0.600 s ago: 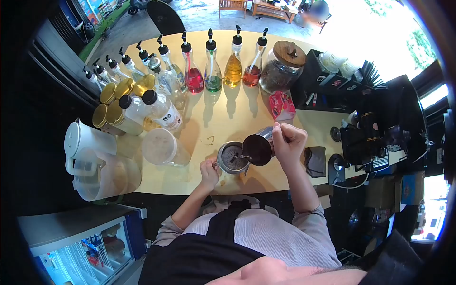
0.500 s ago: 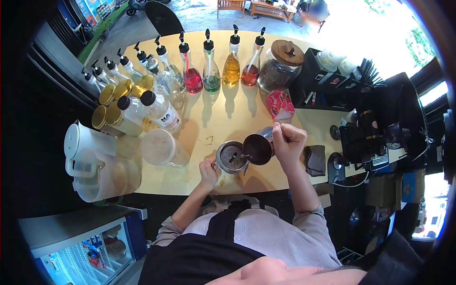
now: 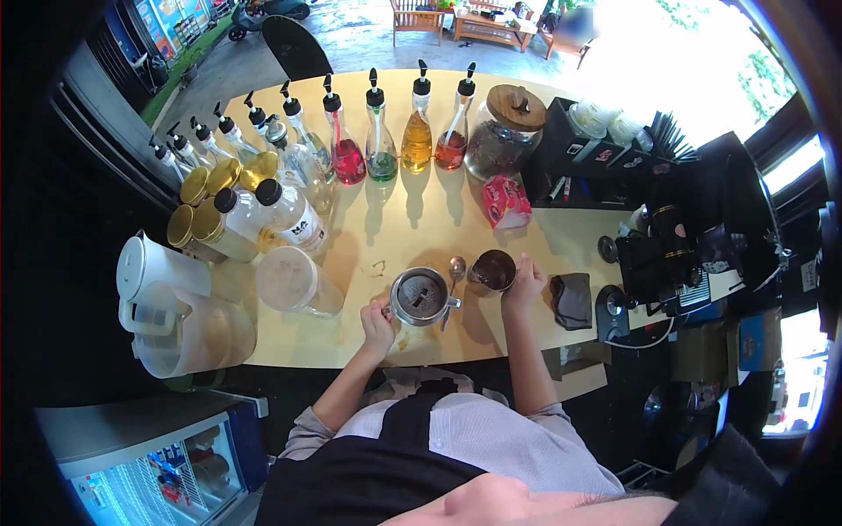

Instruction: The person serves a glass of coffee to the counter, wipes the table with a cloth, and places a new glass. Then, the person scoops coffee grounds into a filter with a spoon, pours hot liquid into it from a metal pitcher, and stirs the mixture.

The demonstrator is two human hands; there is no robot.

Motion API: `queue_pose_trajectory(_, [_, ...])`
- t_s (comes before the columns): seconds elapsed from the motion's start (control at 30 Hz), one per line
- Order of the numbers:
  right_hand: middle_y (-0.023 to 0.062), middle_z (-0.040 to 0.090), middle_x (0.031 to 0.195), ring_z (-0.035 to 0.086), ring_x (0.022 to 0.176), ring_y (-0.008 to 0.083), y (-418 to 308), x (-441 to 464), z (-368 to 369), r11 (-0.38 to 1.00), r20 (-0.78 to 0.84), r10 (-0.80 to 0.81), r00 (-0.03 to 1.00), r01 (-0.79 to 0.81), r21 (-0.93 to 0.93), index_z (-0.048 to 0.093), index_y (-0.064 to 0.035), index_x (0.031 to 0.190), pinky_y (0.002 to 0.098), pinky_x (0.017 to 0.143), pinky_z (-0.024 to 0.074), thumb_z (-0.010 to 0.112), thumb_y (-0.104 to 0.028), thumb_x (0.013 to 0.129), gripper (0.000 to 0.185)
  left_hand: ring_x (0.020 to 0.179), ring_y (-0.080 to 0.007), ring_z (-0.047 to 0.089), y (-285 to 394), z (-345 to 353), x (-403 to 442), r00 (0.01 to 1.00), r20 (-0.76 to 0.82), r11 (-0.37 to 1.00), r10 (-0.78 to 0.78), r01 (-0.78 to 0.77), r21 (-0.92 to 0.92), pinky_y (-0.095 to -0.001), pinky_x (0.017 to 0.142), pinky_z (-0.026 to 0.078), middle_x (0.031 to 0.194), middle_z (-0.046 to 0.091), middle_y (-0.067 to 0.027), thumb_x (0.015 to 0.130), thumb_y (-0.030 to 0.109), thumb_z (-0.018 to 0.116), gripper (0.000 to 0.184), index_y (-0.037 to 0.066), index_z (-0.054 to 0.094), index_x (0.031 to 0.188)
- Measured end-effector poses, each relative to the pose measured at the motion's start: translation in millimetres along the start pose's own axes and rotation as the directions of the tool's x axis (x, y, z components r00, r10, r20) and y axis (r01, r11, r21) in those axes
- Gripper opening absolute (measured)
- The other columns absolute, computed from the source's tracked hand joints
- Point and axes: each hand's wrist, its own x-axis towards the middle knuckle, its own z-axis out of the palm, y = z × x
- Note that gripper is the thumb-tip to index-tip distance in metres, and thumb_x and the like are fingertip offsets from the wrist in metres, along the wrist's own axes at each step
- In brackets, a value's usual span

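Observation:
My left hand (image 3: 378, 326) is closed on the side handle of a round metal cup (image 3: 421, 296), which holds dark liquid with some froth on top. A small spout or tab juts from the cup's right side. To its right, my right hand (image 3: 525, 280) grips the handle of a metal pitcher (image 3: 492, 272) with a dark inside. The pitcher stands about upright, apart from the cup; how much it holds is hard to tell. Between the two lies a spoon (image 3: 457, 266), its handle partly hidden by the cup.
Pump bottles of coloured syrup (image 3: 382, 151) line the far edge, beside a wooden-lidded jar (image 3: 506, 131). A pink packet (image 3: 507, 203) lies in front. Plastic jugs (image 3: 193, 324) and a tub (image 3: 298, 280) stand left; a dark cloth (image 3: 572, 301) and coffee machine (image 3: 684, 232) are right.
The pitcher was tilted over the cup, pouring; now it is upright and lower, moved right and away. The spoon has come into view. The left hand still holds the cup.

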Motion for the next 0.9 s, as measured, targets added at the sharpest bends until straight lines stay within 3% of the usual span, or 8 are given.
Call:
queue_pose_trajectory(0.17, [-0.0090, 0.035, 0.053, 0.029, 0.048, 0.0024, 20, -1, -17, 0.999, -0.033, 0.030, 0.999, -0.030, 0.022, 0.035, -0.0150, 0.053, 0.0241, 0.045, 0.0209, 0.058, -0.008, 0.088, 0.042, 0.043, -0.0081, 0.033, -16, -8, 1, 0.998, 0.058, 0.999, 0.037, -0.038, 0.015, -0.0262, 0.043, 0.023, 0.049, 0.039, 0.0033, 0.100, 0.034, 0.024, 0.061, -0.005, 0.067, 0.082])
queue_pose_trajectory(0.53, [-0.0043, 0.045, 0.067, 0.037, 0.058, 0.0055, 18, -5, -32, 0.992, 0.065, 0.042, 0.997, -0.033, -0.125, 0.044, -0.0080, 0.063, 0.0238, 0.054, 0.0302, 0.057, -0.010, 0.088, 0.028, 0.050, -0.0075, 0.039, 3, -10, 5, 0.990, 0.116, 0.991, -0.082, 0.093, -0.093, -0.0255, 0.047, 0.029, 0.054, 0.044, 0.0011, 0.098, 0.029, 0.029, 0.051, 0.000, 0.057, 0.067])
queue_pose_trajectory(0.57, [-0.0012, 0.049, 0.075, 0.040, 0.061, 0.0071, 9, -6, -30, 0.822, -0.009, -0.408, 0.913, 0.363, -0.438, 0.048, -0.0047, 0.069, 0.0234, 0.057, 0.0331, 0.059, -0.012, 0.087, 0.022, 0.050, -0.0076, 0.039, 3, -9, 7, 0.986, 0.122, 0.982, -0.112, 0.129, -0.139, -0.0253, 0.048, 0.030, 0.055, 0.045, 0.0008, 0.098, 0.029, 0.030, 0.050, 0.001, 0.056, 0.065])
queue_pose_trajectory(0.63, [0.0020, 0.053, 0.084, 0.044, 0.065, 0.0087, -28, -23, -16, 0.413, 0.078, -0.767, 0.637, 0.583, -0.699, 0.053, -0.0015, 0.075, 0.0230, 0.060, 0.0360, 0.061, -0.013, 0.086, 0.018, 0.050, -0.0077, 0.039, 6, -8, 9, 0.985, 0.130, 0.972, -0.113, 0.137, -0.190, -0.0251, 0.048, 0.030, 0.055, 0.044, 0.0010, 0.098, 0.029, 0.031, 0.048, 0.003, 0.053, 0.063])
queue_pose_trajectory(0.7, [0.0070, 0.053, 0.101, 0.050, 0.081, 0.0099, -68, -53, -3, 0.904, 0.364, -0.271, 0.891, 0.365, -0.222, 0.059, 0.0015, 0.093, 0.0202, 0.072, 0.0410, 0.059, -0.011, 0.087, 0.014, 0.050, -0.0078, 0.038, 15, -5, 6, 0.982, 0.142, 0.959, -0.123, 0.155, -0.236, -0.0248, 0.049, 0.031, 0.055, 0.044, 0.0011, 0.098, 0.029, 0.032, 0.047, 0.005, 0.050, 0.061])
queue_pose_trajectory(0.73, [0.0070, 0.053, 0.101, 0.050, 0.081, 0.0099, -83, -61, 2, 0.903, 0.362, -0.270, 0.892, 0.365, -0.226, 0.059, 0.0015, 0.093, 0.0202, 0.072, 0.0410, 0.059, -0.011, 0.087, 0.014, 0.050, -0.0078, 0.038, 26, -1, 5, 0.981, 0.110, 0.959, -0.160, 0.181, -0.217, -0.0245, 0.049, 0.031, 0.055, 0.044, 0.0013, 0.098, 0.029, 0.034, 0.045, 0.006, 0.049, 0.061])
queue_pose_trajectory(0.8, [0.0084, 0.057, 0.102, 0.054, 0.081, 0.0108, -103, -67, 12, 0.863, 0.837, 0.063, 0.544, 0.391, -0.319, 0.060, 0.0005, 0.093, 0.0212, 0.071, 0.0438, 0.062, -0.011, 0.087, 0.013, 0.051, -0.0077, 0.038, 30, 2, 4, 0.978, 0.085, 0.958, -0.191, 0.205, -0.201, -0.0241, 0.049, 0.032, 0.055, 0.043, 0.0014, 0.097, 0.029, 0.037, 0.044, 0.007, 0.049, 0.061])
queue_pose_trajectory(0.9, [0.0080, 0.059, 0.103, 0.055, 0.079, 0.0102, -92, -85, 13, 0.805, 0.868, 0.108, 0.485, 0.470, -0.363, 0.061, -0.0005, 0.092, 0.0223, 0.067, 0.0458, 0.067, -0.011, 0.086, 0.013, 0.052, -0.0074, 0.040, 24, 0, 7, 0.974, 0.144, 0.913, -0.176, 0.216, -0.347, -0.0232, 0.049, 0.032, 0.056, 0.045, 0.0010, 0.097, 0.029, 0.041, 0.042, 0.007, 0.048, 0.062])
